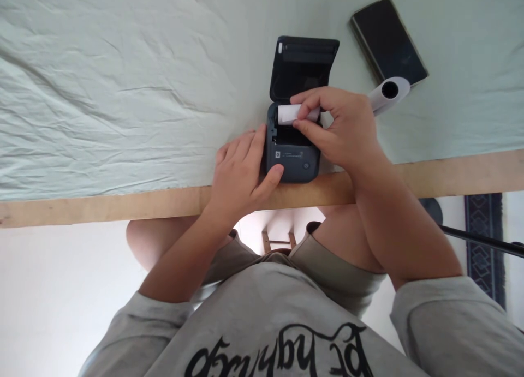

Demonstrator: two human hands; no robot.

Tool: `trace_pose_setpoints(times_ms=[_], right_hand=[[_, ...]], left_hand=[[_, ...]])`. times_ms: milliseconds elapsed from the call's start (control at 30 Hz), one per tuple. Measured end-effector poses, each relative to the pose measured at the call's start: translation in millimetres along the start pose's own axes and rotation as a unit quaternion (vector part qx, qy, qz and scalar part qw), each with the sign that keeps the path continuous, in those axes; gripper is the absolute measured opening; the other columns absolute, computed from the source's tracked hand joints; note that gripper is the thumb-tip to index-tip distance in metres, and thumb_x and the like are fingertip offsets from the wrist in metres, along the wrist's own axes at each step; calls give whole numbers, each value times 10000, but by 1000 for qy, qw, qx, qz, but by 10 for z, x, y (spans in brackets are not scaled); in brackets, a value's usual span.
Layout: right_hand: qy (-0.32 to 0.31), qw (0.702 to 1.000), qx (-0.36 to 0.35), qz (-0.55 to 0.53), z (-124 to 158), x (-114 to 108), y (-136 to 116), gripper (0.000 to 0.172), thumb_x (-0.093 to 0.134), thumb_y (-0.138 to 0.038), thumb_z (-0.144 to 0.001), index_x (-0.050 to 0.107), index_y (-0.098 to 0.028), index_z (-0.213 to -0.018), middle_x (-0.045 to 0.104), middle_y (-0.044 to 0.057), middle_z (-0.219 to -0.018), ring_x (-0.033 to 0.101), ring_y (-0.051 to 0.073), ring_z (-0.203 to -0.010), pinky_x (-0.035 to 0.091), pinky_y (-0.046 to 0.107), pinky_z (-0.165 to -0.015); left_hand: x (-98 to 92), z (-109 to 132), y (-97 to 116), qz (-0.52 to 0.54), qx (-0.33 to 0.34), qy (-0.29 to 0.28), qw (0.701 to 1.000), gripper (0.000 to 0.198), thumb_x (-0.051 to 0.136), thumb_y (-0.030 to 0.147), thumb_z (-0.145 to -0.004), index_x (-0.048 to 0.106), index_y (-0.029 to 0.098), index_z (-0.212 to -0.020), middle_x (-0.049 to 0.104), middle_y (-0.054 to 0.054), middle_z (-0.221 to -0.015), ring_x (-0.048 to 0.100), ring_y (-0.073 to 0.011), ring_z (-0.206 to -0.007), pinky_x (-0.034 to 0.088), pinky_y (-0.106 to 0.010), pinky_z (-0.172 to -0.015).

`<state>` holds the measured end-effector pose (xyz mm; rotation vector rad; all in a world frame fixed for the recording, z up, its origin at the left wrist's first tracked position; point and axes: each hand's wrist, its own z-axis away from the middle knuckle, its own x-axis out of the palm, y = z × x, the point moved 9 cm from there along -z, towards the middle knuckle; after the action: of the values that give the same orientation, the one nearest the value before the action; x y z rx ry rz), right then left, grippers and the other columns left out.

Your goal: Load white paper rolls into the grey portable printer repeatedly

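A small dark grey printer (pixel 291 161) with its lid (pixel 303 66) swung open stands near the table's wooden front edge. My left hand (pixel 239 172) grips the printer's left side, thumb on its front corner. My right hand (pixel 341 126) pinches a small white paper roll (pixel 289 114) between thumb and fingers, holding it over the printer's open paper bay. Part of the roll is hidden by my fingers.
A pale green cloth (pixel 123 82) covers the table, whose bare wooden edge (pixel 102 205) runs along the front. A dark phone (pixel 388 40) lies at the back right. Another white paper roll (pixel 388 93) lies just in front of it, beside my right hand.
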<state>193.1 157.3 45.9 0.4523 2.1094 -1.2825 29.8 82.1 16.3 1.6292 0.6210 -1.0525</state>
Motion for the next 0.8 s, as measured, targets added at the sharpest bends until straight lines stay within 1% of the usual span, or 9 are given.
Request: trace_pose_setpoints(times_ms=[67, 167, 333, 500, 567, 667, 800], right_hand=[[2, 1000, 1, 0, 3, -16, -19, 190, 725, -165, -867, 695, -336, -944, 836, -22, -1117, 794, 256, -1065, 675, 430, -910], [0, 1000, 6, -4, 11, -17, -16, 223, 691, -161, -887, 721, -347, -1006, 837, -25, -1130, 795, 251, -1083, 677, 421, -918], [-5, 999, 20, -38, 27, 45, 55, 141, 695, -186, -918, 741, -318, -902, 841, -1, -1048, 805, 266, -1096, 675, 452, -970], [8, 999, 17, -42, 43, 55, 77, 137, 705, -196, -914, 756, -320, -885, 840, 1, -1048, 810, 278, -1071, 685, 488, -966], [20, 999, 8, -32, 53, 27, 66, 145, 714, -191, -892, 761, -328, -878, 842, -9, -1044, 812, 275, -1042, 690, 481, -945], [28, 999, -13, -13, 83, 0, 32, 150, 731, -194, -868, 759, -341, -873, 844, -23, -1042, 810, 268, -1020, 690, 463, -927], [38, 998, -50, 1, 146, -24, -69, 128, 717, -216, -886, 733, -342, -870, 837, -10, -1009, 796, 258, -977, 673, 448, -913]], left_hand=[[1, 0, -1, 0, -2, -1, 1000, 747, 273, 614, -1099, 418, 116, -1637, 587, -211, -1588, 554, -384, -1457, 391, -493, -1189], [7, -3, -2, 1, -4, -3, 1000, 756, 273, 623, -1095, 411, 120, -1643, 586, -208, -1589, 553, -391, -1455, 387, -502, -1194], [11, -7, 0, -6, -5, -3, 1000, 781, 254, 634, -1095, 416, 97, -1638, 589, -221, -1580, 556, -390, -1449, 391, -493, -1186], [10, -5, 5, -4, -7, -4, 1000, 773, 262, 630, -1094, 416, 101, -1637, 586, -214, -1589, 545, -381, -1469, 383, -485, -1200], [11, -4, 3, -2, -10, -8, 1000, 752, 276, 621, -1094, 419, 121, -1637, 585, -205, -1593, 544, -380, -1471, 383, -490, -1201], [2, -2, 2, 1, -10, -8, 1000, 757, 284, 614, -1093, 424, 102, -1634, 587, -210, -1589, 546, -385, -1467, 384, -493, -1200], [10, -1, 2, 1, -10, -12, 1000, 741, 295, 604, -1094, 414, 117, -1639, 585, -202, -1594, 540, -382, -1472, 375, -493, -1210]])
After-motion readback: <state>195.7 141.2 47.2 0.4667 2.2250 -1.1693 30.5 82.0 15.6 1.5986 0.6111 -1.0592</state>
